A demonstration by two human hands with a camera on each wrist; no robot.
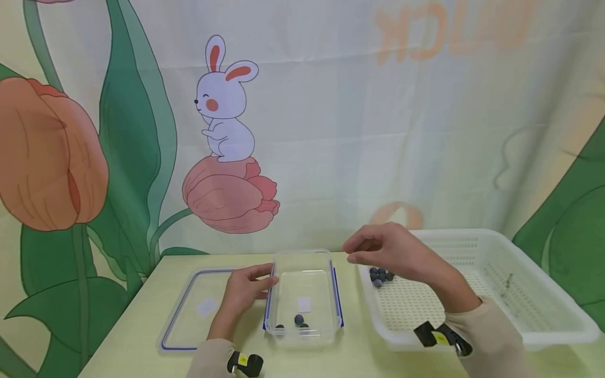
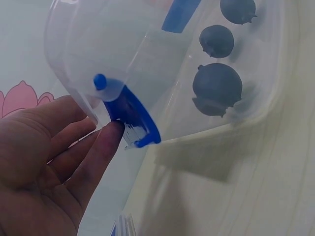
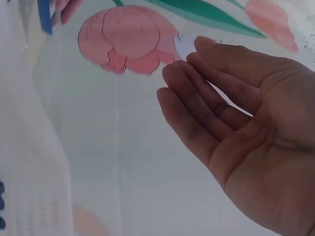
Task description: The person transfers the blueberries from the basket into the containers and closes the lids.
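Note:
A clear rectangular food container point(image 1: 326, 294) with blue side clips stands on the table, with 3 blueberries point(image 1: 299, 319) at its near end. They show large through its wall in the left wrist view, their little crowns visible. At the container's left side, my left hand point(image 1: 243, 291) holds the wall by a blue clip point(image 2: 130, 115), thumb and fingers about the edge. My right hand point(image 1: 394, 251) hovers in the air between the container and a white basket point(image 1: 562, 336). Its fingers point(image 3: 194, 118) are loosely bent, with nothing between them and the thumb.
Several more blueberries point(image 1: 378, 282) lie in the left corner of the basket, on the right of the table. A clear lid point(image 1: 178, 315) with a blue seal lies flat left of the container. Behind the table hangs a printed curtain point(image 1: 321, 131).

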